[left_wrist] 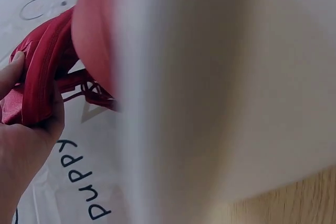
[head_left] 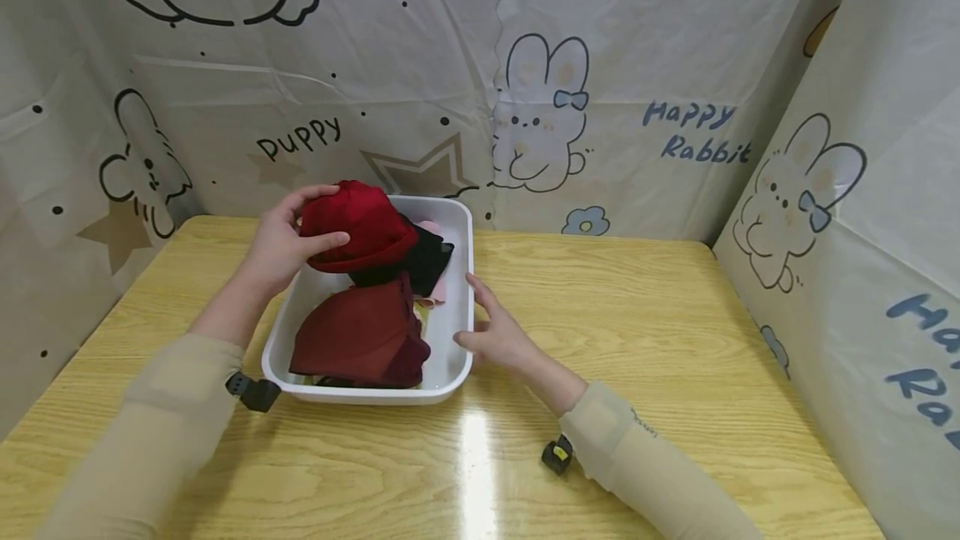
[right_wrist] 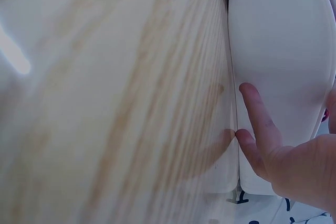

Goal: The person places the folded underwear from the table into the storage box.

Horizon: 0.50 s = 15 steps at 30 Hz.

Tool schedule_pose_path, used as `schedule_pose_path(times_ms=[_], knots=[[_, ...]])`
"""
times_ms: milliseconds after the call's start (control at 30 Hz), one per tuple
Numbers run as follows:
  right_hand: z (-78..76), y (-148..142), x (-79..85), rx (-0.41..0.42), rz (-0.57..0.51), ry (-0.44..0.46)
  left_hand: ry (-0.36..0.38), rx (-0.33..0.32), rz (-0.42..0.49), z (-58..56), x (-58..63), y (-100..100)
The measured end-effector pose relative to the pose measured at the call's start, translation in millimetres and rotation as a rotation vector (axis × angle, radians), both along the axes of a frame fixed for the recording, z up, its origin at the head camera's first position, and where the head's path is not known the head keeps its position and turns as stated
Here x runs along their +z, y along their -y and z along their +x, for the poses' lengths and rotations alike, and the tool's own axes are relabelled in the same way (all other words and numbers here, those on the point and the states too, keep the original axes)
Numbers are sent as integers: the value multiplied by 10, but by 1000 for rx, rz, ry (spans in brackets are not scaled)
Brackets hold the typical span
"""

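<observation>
A white plastic bin (head_left: 461, 319) stands on the wooden table. My left hand (head_left: 288, 236) holds a red satin bra (head_left: 356, 219) at the bin's far left, with the thumb on its near side. In the left wrist view, the fingers pinch the folded edge of the red bra (left_wrist: 44, 72), and a thin strap hangs beside it. My right hand (head_left: 498, 332) grips the bin's right side. In the right wrist view, fingertips rest against the bin's outer wall (right_wrist: 283, 40). A rust-brown bra (head_left: 348, 336) lies in the near part of the bin.
Black garments (head_left: 431, 261) and a pink cloth (head_left: 438, 290) lie beneath and beside the red bra. Wooden tabletop (head_left: 615, 323) extends right of the bin. A printed curtain (head_left: 420, 65) hangs behind the table, and another stands along the right side.
</observation>
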State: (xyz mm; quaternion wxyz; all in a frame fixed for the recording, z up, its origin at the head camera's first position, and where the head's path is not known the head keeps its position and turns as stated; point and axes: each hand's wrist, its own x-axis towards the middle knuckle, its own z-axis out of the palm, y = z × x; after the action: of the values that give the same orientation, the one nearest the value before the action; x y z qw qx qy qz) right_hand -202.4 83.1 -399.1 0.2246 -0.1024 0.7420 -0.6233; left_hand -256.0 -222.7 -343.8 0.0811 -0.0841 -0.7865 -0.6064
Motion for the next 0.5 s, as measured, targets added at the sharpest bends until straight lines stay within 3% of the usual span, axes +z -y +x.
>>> schedule_pose_path(times_ms=[333,500], knots=[[-13,-9,3,7,-10,14,88,-24,-232,-153,63,-32],[-11,-12,10,7,-15,15,99,-65,-270,-285,61,-66]])
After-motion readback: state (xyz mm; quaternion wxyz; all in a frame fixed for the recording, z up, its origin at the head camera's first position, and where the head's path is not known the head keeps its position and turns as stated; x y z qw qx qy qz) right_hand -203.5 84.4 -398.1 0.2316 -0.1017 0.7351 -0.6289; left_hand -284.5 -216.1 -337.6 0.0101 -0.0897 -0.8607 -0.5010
